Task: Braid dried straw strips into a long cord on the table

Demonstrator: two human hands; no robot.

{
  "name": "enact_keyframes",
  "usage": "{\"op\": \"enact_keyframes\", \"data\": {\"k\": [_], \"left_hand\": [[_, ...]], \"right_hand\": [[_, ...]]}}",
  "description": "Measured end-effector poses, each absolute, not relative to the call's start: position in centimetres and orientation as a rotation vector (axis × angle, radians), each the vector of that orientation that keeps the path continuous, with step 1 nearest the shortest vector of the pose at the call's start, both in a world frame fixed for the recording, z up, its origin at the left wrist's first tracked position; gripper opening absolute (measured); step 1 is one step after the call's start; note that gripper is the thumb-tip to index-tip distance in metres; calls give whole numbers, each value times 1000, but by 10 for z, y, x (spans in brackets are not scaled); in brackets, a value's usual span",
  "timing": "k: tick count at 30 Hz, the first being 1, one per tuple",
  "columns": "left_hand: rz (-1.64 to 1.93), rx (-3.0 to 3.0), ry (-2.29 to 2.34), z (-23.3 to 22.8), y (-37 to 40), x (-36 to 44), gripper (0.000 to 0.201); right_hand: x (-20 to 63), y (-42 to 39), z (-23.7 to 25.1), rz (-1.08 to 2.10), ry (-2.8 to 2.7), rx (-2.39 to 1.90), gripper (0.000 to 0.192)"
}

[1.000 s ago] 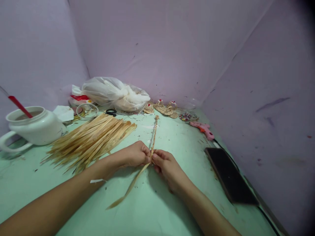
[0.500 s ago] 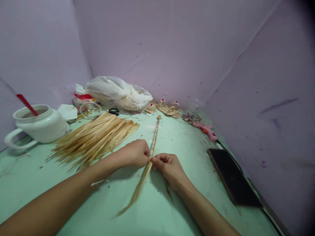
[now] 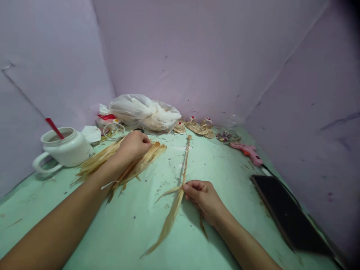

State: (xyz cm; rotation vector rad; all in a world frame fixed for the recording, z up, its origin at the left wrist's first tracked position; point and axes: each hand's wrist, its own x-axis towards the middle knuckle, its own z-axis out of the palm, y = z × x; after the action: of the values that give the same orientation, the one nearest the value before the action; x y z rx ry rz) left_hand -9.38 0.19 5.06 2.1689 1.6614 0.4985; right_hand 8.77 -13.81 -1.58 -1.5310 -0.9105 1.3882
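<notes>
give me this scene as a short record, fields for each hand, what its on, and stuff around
left hand: left hand resting on the pile of straw strips, fingers curled
right hand: right hand pinching the braided straw cord where loose strips fan out
surface: green table
nearby: white jug, plastic bag, pink glue gun, dark phone

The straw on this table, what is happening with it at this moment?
A person is braiding straw. The right hand pinches the near end of a thin braid that lies on the green table, with loose strips trailing from it. The left hand rests on the straw pile, fingers closed on it. A white pot, a plastic bag, a pink glue gun and a phone lie around.
</notes>
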Motion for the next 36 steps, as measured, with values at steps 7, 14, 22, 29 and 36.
{"op": "enact_keyframes", "data": {"k": [7, 14, 22, 29, 36], "left_hand": [[225, 2340, 1658, 12, -4, -76, 20], [-35, 2452, 1727, 24, -18, -69, 21], [-317, 2531, 1485, 57, -43, -70, 17], [-71, 2495, 1551, 18, -44, -49, 18], [23, 2126, 1028, 21, -41, -52, 14]], "right_hand": [[88, -139, -15, 1415, -893, -1522, 22], [87, -139, -13, 1410, -889, -1522, 24], [88, -139, -13, 1393, -895, -1512, 26], [87, -138, -13, 1402, -885, -1498, 26], [89, -139, -16, 1392, -913, -1458, 27]]}}
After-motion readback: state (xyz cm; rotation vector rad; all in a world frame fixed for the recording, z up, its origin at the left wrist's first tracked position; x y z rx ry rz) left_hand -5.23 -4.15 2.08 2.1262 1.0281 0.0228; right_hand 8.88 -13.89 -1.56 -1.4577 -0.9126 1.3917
